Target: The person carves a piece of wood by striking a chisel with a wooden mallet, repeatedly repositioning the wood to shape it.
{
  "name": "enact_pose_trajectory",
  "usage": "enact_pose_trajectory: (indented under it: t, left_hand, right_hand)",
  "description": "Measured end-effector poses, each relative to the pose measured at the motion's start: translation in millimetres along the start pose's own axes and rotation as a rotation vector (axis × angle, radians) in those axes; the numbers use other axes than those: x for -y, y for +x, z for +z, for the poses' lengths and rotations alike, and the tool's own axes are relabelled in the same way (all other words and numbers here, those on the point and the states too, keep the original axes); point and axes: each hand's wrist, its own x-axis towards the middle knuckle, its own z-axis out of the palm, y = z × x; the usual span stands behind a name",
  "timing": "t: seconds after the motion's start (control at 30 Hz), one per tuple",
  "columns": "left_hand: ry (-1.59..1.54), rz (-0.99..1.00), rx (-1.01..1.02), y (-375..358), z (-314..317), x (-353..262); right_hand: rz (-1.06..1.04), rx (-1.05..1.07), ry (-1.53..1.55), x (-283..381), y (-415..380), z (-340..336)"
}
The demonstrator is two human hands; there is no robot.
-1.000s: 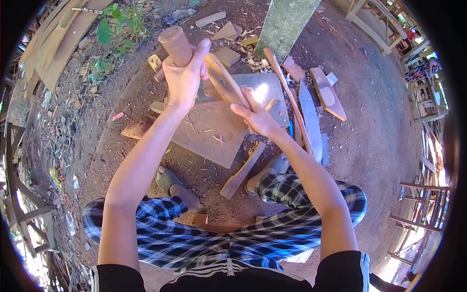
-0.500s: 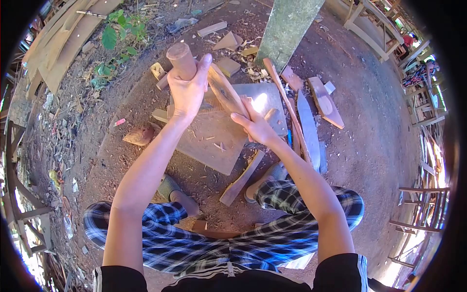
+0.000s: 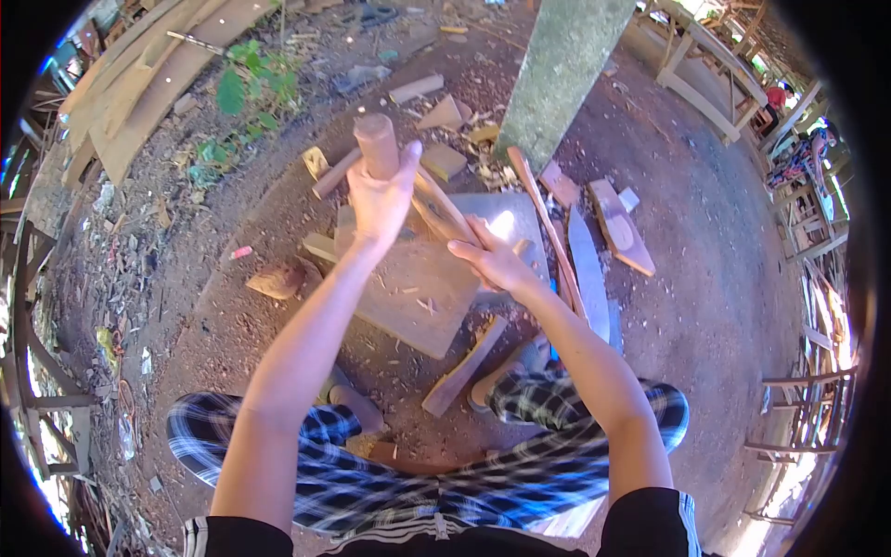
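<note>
While left hand (image 3: 383,200) grips mallet (image 3: 377,144) | right hand (image 3: 497,263) holds wood piece (image 3: 444,212) | above board (image 3: 408,297) edge

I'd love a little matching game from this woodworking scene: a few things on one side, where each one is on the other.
Things:
1. wooden mallet
2. curved wooden piece
3. flat board
4. concrete post

Places:
A. lying on the dirt below the hands
B. standing at the top, behind the work
C. gripped in the left hand
D. gripped in the right hand

Pairs: 1-C, 2-D, 3-A, 4-B
</note>
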Motion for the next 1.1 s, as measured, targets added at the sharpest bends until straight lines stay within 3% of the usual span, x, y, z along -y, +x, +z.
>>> enact_pose_trajectory:
  t: [0.07,0.2,0.27,0.37,0.4,0.43,0.47,0.5,0.57,0.6,0.67,0.7,0.77,0.8,0.83,0.9,0.97,1.03,1.07,1.1]
  left_hand:
    - [0.032,0.050,-0.007,0,0,4]
    - [0.084,0.124,0.005,0,-6,13]
    - [0.092,0.086,0.024,-2,-6,10]
    - [0.136,-0.041,0.106,-4,-13,7]
    - [0.046,0.095,0.099,-8,-11,6]
    - [-0.053,0.228,0.086,-10,-9,7]
    - [-0.119,0.222,0.082,-10,-12,18]
    - [-0.118,0.221,0.085,-11,-16,17]
    - [0.051,0.115,0.110,-8,-23,13]
    - [0.048,0.110,0.110,-9,-24,17]
    - [0.151,0.090,0.184,-7,-32,20]
    - [0.158,0.095,0.178,-10,-29,12]
    - [-0.050,0.300,0.047,-20,-14,-6]
    - [-0.097,0.249,0.109,-18,-19,-1]
    - [-0.100,0.255,0.102,-13,-20,0]
    - [0.085,0.206,0.141,-18,-24,2]
    - [0.116,0.174,0.078,-21,-22,-4]
    - [0.040,0.279,0.078,-26,-19,-14]
    - [0.132,0.433,-0.154,-28,-7,-18]
    - [0.143,0.412,-0.138,-27,-10,-18]
  right_hand:
    - [0.067,-0.046,-0.033,15,10,-7]
    - [-0.331,-0.168,0.050,143,-49,-37]
    - [-0.835,-0.350,0.023,186,-72,-44]
    - [-1.121,-0.503,-0.122,201,-92,-39]
    - [-1.123,-0.511,-0.113,193,-94,-38]
    - [-0.977,-0.397,-0.499,181,-95,-40]
    - [-0.800,-0.271,-0.871,173,-96,-40]
    - [-0.798,-0.274,-0.870,182,-105,-41]
    - [-0.539,-0.128,-0.607,209,-127,-48]
    - [-0.533,-0.126,-0.609,206,-129,-44]
    - [-0.969,-0.397,-0.165,202,-131,-31]
    - [-0.977,-0.393,-0.159,197,-126,-31]
    - [-0.675,-0.140,-0.801,183,-115,-36]
    - [-0.451,-0.027,-0.743,204,-122,-41]
    - [-0.457,-0.026,-0.750,206,-120,-43]
    - [-0.950,-0.264,-0.516,199,-118,-40]
    - [-0.927,-0.255,-0.558,190,-115,-36]
    - [-0.890,-0.248,-0.655,181,-114,-31]
    - [-0.674,-0.112,-0.829,181,-112,-31]
    - [-0.653,-0.107,-0.811,182,-114,-31]
